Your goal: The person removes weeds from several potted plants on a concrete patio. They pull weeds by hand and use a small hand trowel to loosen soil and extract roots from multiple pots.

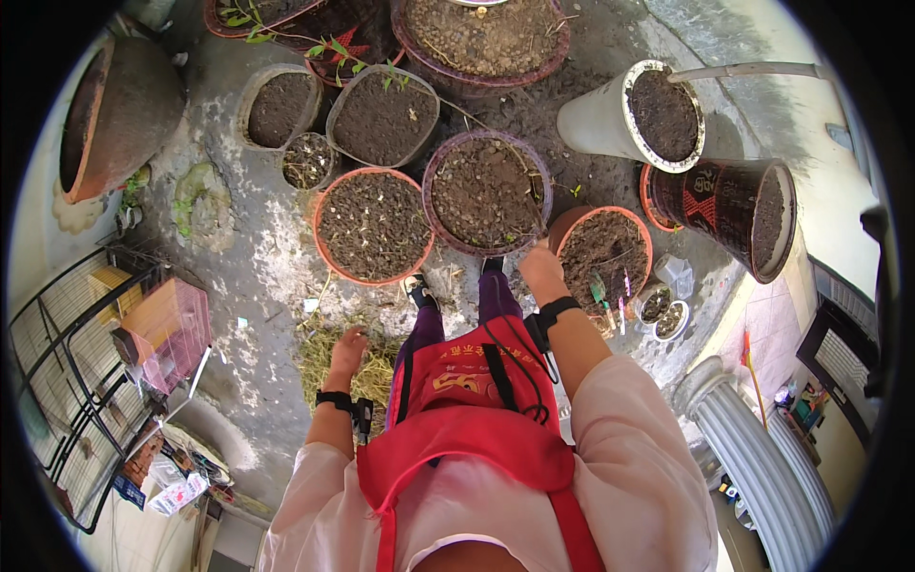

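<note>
My right hand (542, 272) is closed at the front right rim of a purple-rimmed round pot (488, 193) of pebbly soil. A long thin stem (518, 159) runs from its fingers across that pot to the upper left, where green leaves (336, 48) show along it. The fingertips are partly hidden. Over a heap of dry grass (314, 357), my left hand (348, 354) hangs with nothing visible in it. An orange-rimmed pot (373, 225) of soil with pale bits stands ahead of it. Beside my right hand is another orange-rimmed pot (604, 247), with a small green trowel (597, 287) at its front edge.
Further soil-filled pots (386, 118) stand ahead, including a tall white one (607, 118) with a pole (750, 69) against it. A dark decorated pot (722, 204) leans at right. On the left are a pink wire cage (171, 332) and a large clay jar (136, 118).
</note>
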Tool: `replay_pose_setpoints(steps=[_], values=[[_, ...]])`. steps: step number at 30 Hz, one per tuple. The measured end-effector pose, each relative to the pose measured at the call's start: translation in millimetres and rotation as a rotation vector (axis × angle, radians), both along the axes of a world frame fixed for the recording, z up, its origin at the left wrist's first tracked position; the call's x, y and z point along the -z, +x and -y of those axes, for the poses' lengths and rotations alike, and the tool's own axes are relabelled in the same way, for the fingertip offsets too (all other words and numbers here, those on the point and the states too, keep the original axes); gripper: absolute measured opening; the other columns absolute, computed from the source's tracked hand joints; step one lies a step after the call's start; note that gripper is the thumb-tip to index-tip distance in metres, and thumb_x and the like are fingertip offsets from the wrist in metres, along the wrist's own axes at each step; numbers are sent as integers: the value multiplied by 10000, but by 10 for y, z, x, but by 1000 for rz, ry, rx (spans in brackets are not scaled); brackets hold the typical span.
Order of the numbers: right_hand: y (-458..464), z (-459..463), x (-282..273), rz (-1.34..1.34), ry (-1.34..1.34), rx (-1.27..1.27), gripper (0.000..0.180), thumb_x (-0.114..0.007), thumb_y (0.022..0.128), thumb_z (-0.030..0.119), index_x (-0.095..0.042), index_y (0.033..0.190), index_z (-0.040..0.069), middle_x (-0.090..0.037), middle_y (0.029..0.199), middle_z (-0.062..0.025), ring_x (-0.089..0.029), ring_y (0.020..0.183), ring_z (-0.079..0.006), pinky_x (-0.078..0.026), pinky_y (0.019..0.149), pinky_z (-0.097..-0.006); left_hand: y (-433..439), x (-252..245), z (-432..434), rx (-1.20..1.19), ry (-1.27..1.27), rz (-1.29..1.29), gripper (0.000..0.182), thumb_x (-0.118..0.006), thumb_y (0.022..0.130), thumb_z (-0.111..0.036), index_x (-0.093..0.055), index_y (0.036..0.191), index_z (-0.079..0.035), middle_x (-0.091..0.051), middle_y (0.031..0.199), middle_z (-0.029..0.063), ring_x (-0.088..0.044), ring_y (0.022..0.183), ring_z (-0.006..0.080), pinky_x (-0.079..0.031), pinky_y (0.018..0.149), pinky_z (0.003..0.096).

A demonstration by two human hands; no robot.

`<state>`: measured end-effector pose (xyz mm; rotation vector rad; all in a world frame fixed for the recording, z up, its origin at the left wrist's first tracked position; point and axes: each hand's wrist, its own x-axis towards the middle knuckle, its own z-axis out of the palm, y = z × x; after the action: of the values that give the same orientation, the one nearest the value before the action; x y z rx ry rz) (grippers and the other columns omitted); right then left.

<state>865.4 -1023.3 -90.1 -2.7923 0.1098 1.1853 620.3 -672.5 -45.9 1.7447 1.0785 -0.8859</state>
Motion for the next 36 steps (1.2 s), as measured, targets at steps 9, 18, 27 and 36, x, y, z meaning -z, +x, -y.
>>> replay_pose_setpoints(steps=[9, 18, 27, 36], values=[[222, -142, -175, -11, -127, 94, 584, -431, 807, 150, -195, 1211, -200, -576, 950, -245, -611, 791, -301, -499, 582, -408, 178, 28, 121, -3, -21, 91, 419, -540, 769, -247, -499, 1142, -60, -593, 959, 167, -575, 857, 256, -437, 727, 341], [616, -351, 65, -211, -142, 33, 469, -443, 854, 145, -271, 1167, -159, -569, 938, -239, -613, 757, -275, -507, 569, -351, 195, 63, 146, -39, -79, 27, 394, -561, 768, -234, -514, 1122, -69, -584, 978, 165, -566, 834, 242, -437, 684, 343], [864, 83, 455, -234, -200, -487, 379, -503, 815, 125, -420, 1100, -111, -579, 951, -218, -603, 812, -281, -508, 612, -354, 256, 127, 225, -43, -82, 22, 401, -547, 773, -227, -514, 1112, -14, -593, 1004, 124, -561, 916, 241, -422, 771, 309], [736, -130, 133, -247, -139, -196, 383, -492, 811, 110, -412, 1120, -100, -606, 873, -178, -615, 714, -262, -501, 552, -368, 254, 80, 327, -25, -61, 76, 415, -553, 765, -245, -507, 1145, -86, -596, 947, 150, -570, 839, 221, -432, 715, 324]])
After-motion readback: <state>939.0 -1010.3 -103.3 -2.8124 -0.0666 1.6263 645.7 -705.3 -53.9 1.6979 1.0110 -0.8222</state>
